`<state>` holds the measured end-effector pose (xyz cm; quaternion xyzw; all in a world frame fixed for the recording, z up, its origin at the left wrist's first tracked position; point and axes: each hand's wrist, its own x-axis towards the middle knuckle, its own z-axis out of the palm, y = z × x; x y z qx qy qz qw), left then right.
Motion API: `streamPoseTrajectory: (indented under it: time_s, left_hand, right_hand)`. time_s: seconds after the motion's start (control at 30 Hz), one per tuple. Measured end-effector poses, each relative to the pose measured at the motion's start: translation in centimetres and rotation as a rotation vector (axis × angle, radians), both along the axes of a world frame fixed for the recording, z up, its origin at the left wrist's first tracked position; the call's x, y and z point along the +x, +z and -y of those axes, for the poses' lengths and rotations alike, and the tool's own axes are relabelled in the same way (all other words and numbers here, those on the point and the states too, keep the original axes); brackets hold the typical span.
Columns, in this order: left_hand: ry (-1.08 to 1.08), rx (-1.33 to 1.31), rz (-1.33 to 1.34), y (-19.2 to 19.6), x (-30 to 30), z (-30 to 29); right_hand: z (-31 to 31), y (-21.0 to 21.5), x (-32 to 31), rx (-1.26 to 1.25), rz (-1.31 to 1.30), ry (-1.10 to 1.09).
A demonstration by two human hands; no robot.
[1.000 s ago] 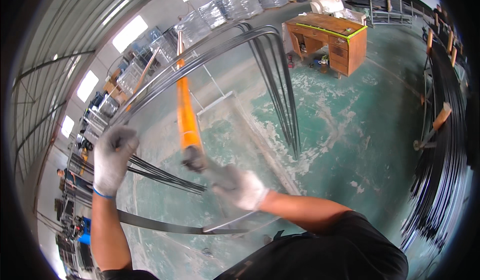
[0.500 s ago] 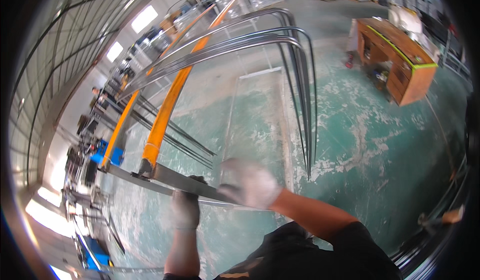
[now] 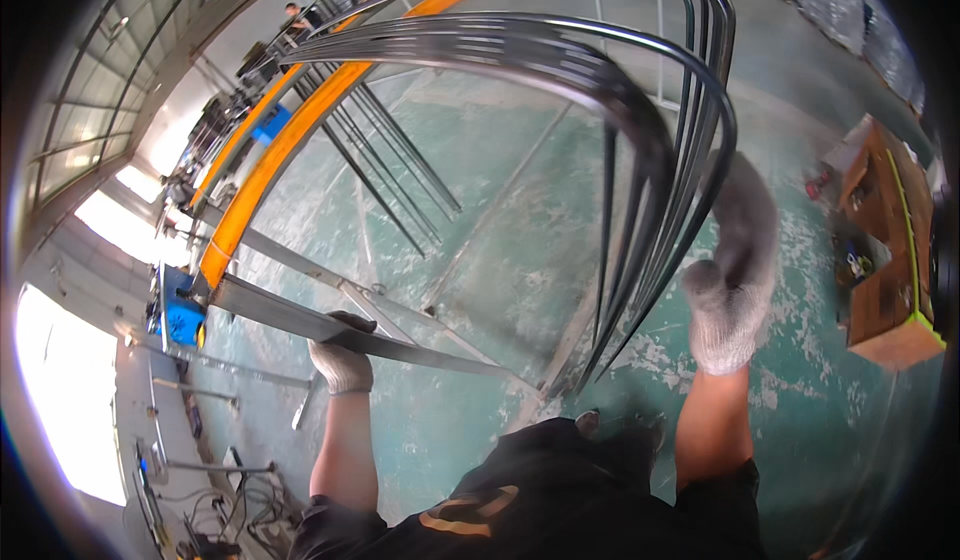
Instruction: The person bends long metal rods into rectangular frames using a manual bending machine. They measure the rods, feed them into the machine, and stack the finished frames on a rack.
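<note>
A grey metal bar (image 3: 270, 308) runs out from the front end of an orange-covered rail (image 3: 268, 180). My left hand (image 3: 342, 364), in a pale knitted glove with dark fingers, is closed around this bar. Several bent metal tubes (image 3: 480, 42) hang over the two orange rails, their long legs reaching down toward the floor on both sides. Close beside the right-hand bends, my gloved right hand (image 3: 735, 280) is raised with fingers stretched out and thumb apart. Its fingertips are blurred near the outermost tube, and whether they touch it is unclear.
At the right stands a wooden desk (image 3: 890, 250) with a yellow-green edge. Wrapped stacks (image 3: 835, 10) line the far right. A blue machine part (image 3: 180, 310) and metal frames are at the left. A person (image 3: 297, 22) is at the far left. The green floor (image 3: 500, 220) is worn.
My right hand has left the bar and moved right, up beside the bent tubes. My left hand stays on the bar. The view has turned, bringing the tubes nearer.
</note>
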<state>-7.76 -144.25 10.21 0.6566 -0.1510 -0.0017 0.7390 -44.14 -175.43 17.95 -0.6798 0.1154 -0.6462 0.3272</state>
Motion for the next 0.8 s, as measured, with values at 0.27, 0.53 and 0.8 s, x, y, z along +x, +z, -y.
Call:
streamPoseTrajectory:
  time_s: [0.27, 0.53, 0.8]
  left_hand:
    - [0.266, -0.247, -0.257, -3.4, -2.2, -0.9]
    - [0.343, 0.018, -0.629, -8.2, -15.5, 3.2]
    - [0.192, 0.279, -1.106, -21.3, -31.2, 0.8]
  right_hand:
    - [8.0, 1.7, 2.2, 0.231, -0.041, 1.102]
    - [11.1, 3.4, 3.5, 0.114, -0.095, 1.288]
    - [11.3, 4.6, 5.6, 0.295, -0.195, 1.506]
